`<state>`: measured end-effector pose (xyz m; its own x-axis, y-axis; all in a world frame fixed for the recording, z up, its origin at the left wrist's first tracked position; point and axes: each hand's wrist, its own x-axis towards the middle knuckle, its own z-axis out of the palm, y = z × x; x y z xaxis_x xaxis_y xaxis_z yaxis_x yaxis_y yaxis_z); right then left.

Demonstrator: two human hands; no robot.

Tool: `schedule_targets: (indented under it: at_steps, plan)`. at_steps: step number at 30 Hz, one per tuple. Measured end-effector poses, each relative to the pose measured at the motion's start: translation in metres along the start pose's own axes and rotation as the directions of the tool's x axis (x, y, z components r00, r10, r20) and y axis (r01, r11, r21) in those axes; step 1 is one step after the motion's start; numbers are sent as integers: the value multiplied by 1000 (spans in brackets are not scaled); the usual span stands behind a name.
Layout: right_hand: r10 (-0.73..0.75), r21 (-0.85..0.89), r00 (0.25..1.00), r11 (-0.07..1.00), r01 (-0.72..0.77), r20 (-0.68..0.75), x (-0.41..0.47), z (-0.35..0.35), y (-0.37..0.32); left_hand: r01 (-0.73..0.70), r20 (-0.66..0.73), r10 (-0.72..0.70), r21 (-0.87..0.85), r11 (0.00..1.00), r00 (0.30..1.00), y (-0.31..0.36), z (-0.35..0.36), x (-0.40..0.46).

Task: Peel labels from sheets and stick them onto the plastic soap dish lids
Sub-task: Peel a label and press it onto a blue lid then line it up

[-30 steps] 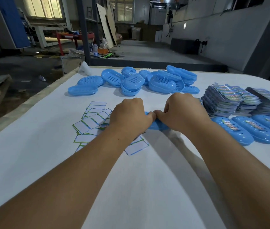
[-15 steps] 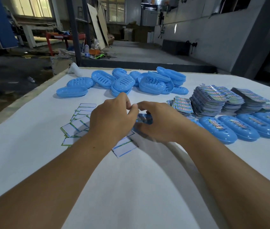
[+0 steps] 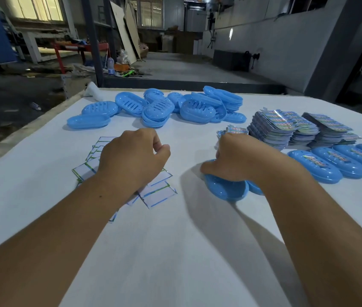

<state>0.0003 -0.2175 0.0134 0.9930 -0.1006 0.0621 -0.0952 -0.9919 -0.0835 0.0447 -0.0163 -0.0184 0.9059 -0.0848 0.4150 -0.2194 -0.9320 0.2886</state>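
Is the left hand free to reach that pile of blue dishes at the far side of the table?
Probably yes. The left hand hovers over the spent backing sheets, seemingly holding nothing, and only bare table lies between it and the pile of blue dishes.

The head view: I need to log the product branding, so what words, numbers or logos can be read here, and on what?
None can be read.
Stacks of label sheets: colourful print, too blurred to read.
Labels on the finished lids: colourful print, too small to read.
Peeled backing sheets: blank white with green and blue edges, no text.
Lid under the right hand: its top is hidden.
Unlabelled soap dish parts: plain blue, no marking visible.
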Motion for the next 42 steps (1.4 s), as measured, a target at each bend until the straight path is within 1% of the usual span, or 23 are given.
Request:
schedule_targets:
  at_steps: [3, 8, 13, 16, 19, 22, 24, 26, 29, 33, 35, 38, 42]
  plan:
    - [13, 5, 1000, 1000, -13, 16, -3, -4, 1, 25, 33, -26, 26, 999, 999, -5, -3, 2]
    - [18, -12, 1000, 1000, -17, 18, -2, -6, 2, 76, 50, -79, 58, 995, 996, -12, -8, 6]
    - [-37, -8, 999, 999, 37, 13, 1, -2, 0, 103, 93, -110, 82, 991, 990, -15, -5, 7]
    - [-86, 48, 996, 995, 85, 5, 3, 5, -2, 110, 91, -118, 87, 990, 989, -19, -4, 9]
    - [-127, 116, 992, 985, 127, -9, 5, 9, -7, 142, 34, -144, 63, 988, 989, -29, -5, 15]
    - [-153, 136, 988, 978, 156, -34, 5, 12, -12, 152, -102, -151, -2, 988, 983, -52, -7, 29]
    - [-159, 138, 986, 977, 165, -55, 5, 13, -13, 183, -174, -180, 4, 983, 968, -73, -8, 41]
    - [-167, 136, 983, 975, 175, -72, 4, 14, -13, 241, -197, -231, 28, 970, 953, -95, -8, 55]
    - [-173, 126, 981, 975, 182, -85, 5, 15, -13, 317, -164, -303, 67, 946, 939, -127, -5, 69]
    - [-184, 109, 979, 975, 193, -85, 6, 18, -15, 354, -16, -357, 166, 920, 934, -144, 2, 75]
    - [-184, 108, 980, 975, 192, -80, 5, 19, -17, 344, -24, -346, 186, 920, 938, -142, 3, 75]
    - [-183, 126, 979, 973, 194, -93, 5, 19, -17, 308, -87, -298, 171, 936, 951, -141, 3, 74]
    - [-176, 138, 979, 972, 189, -101, 3, 19, -18, 315, -64, -309, 155, 936, 949, -140, 4, 73]
